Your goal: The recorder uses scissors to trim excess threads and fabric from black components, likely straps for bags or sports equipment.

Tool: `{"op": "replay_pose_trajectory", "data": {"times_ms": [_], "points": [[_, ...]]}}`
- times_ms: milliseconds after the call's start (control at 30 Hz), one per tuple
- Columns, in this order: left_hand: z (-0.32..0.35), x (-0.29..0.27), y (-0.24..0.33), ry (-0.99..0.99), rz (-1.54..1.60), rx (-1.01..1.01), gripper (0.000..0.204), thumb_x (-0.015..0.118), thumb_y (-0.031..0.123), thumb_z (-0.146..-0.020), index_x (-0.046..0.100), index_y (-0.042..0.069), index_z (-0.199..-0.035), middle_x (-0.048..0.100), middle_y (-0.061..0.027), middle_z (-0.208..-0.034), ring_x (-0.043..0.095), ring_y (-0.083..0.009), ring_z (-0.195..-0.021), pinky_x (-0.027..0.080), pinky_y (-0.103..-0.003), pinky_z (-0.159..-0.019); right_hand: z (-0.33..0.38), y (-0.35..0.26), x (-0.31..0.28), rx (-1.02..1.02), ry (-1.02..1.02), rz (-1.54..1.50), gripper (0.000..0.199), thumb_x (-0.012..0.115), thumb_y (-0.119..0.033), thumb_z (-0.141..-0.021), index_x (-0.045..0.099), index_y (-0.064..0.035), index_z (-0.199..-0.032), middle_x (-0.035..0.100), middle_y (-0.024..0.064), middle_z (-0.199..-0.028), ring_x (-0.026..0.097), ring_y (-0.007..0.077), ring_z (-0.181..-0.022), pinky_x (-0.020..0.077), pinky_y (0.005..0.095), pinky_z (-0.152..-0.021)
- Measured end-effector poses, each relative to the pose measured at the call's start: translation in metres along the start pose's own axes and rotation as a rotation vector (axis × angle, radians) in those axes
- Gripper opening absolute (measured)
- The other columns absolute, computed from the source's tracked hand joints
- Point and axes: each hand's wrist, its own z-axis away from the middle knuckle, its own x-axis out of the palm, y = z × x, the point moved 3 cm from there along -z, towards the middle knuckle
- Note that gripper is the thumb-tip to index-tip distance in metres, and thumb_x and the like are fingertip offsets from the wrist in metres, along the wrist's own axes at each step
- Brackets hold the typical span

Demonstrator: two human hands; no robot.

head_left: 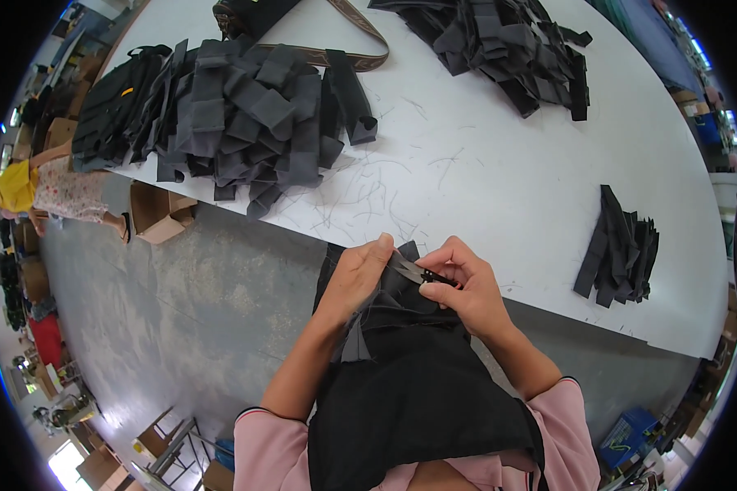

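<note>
In the middle of the frame, the left hand [359,277] is closing around a dark cloth strip [397,285], its thumb lying uppermost and pointing toward the bench [483,180]. The curled fingers are mostly hiding behind the thumb and palm. The right hand [460,282], just to the right, is gripping small black-handled scissors [413,270] between thumb and bent fingers. The metal blades are pointing left toward the left thumb and lying over the strip; whether they are touching the cloth, I cannot tell. Both hands are working above the upper part of a black apron [422,385], near the bench's front edge. A grey cloth end [355,342] is hanging below the left hand.

On the white bench, a large heap of dark strips [250,114] is spreading across the upper left, with a black backpack [121,102] lying to its left. Another heap [512,49] is sitting at the upper right, and a smaller bundle [618,250] is lying at the right. Loose threads [368,192] are scattering over the surface between the large heap and the hands. An open cardboard box [160,213] is standing on the grey floor [221,295] at the left, near a person in a yellow top [16,186].
</note>
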Motion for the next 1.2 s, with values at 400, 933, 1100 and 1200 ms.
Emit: {"op": "replay_pose_trajectory", "data": {"times_ms": [400,933,1100,1200], "points": [[-0.002,-0.002,-0.008,-0.001,0.078,-0.068,0.048,0.046,0.044,-0.095,0.06,0.002,-0.077,0.053,0.0037,-0.069,0.044,-0.0036,-0.064,0.038,-0.02,-0.058,0.009,-0.023,-0.005,-0.402,0.089,0.621,0.023,0.068,-0.001,-0.071,0.062,-0.003,-0.093,0.048,0.0051,-0.08,0.053,0.0176,-0.06,0.0416,0.0271,-0.051],[-0.001,0.005,-0.007,-0.042,0.056,-0.101,0.044,0.044,0.04,-0.097,0.058,0.004,-0.078,0.052,0.0049,-0.067,0.042,-0.0026,-0.061,0.036,-0.019,-0.056,0.009,-0.031,-0.005,-0.492,0.059,0.81,0.025,0.07,-0.002,-0.068,0.062,-0.0065,-0.091,0.051,0.0068,-0.078,0.054,0.0218,-0.056,0.0422,0.0297,-0.047],[0.0,0.003,-0.008,-0.037,0.066,-0.107,0.043,0.044,0.04,-0.097,0.059,0.004,-0.078,0.052,0.0049,-0.067,0.043,-0.0021,-0.061,0.036,-0.019,-0.055,0.011,-0.024,-0.014,-0.381,0.125,0.594,0.026,0.07,-0.002,-0.068,0.062,-0.0068,-0.092,0.051,0.0067,-0.078,0.054,0.0218,-0.057,0.0421,0.0292,-0.048],[-0.002,0.002,-0.01,-0.057,0.069,-0.108,0.043,0.045,0.04,-0.096,0.059,0.004,-0.078,0.052,0.005,-0.067,0.043,-0.0022,-0.062,0.037,-0.018,-0.056,0.011,-0.028,-0.013,-0.419,0.085,0.659,0.026,0.07,-0.003,-0.068,0.062,-0.0071,-0.092,0.052,0.0064,-0.078,0.054,0.0211,-0.058,0.0426,0.0292,-0.049]]}}
